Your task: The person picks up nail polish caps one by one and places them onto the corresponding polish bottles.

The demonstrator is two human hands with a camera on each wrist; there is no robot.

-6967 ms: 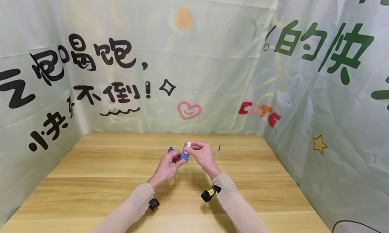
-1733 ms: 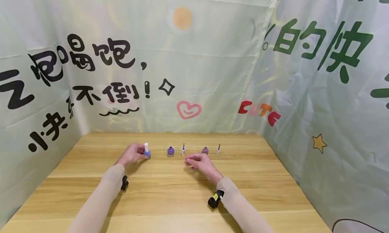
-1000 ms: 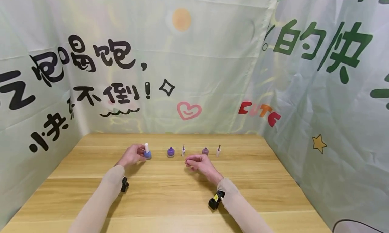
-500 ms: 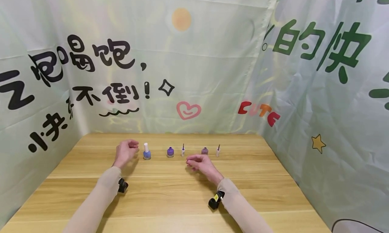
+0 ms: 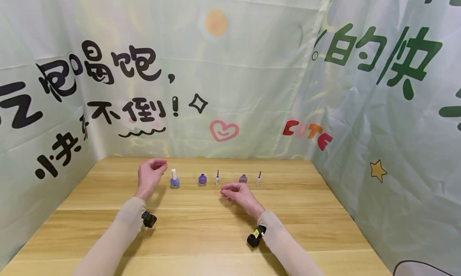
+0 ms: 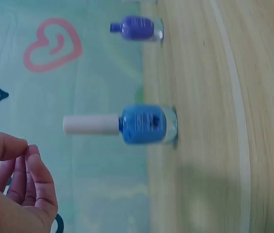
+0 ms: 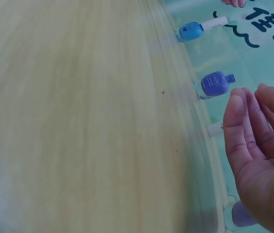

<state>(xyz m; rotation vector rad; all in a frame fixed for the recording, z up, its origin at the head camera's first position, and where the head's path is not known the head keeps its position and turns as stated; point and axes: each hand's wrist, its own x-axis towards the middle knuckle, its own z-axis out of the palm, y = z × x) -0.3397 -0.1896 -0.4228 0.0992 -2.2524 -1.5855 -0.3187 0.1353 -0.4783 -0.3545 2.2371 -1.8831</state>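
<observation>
blue bottle (image 5: 175, 183) now stands ungripped

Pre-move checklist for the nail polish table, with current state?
1. Left hand clear of the blue bottle: ok, apart from it.
2. Right hand holding nothing: ok.
3. Blue bottle upright, white cap on: ok.
4. White cap fully tightened: cannot tell.
5. Purple bottle capped: not ok, open; a brush cap stands brush-up beside it.
6. Mauve bottle capped: not ok, open.
</observation>
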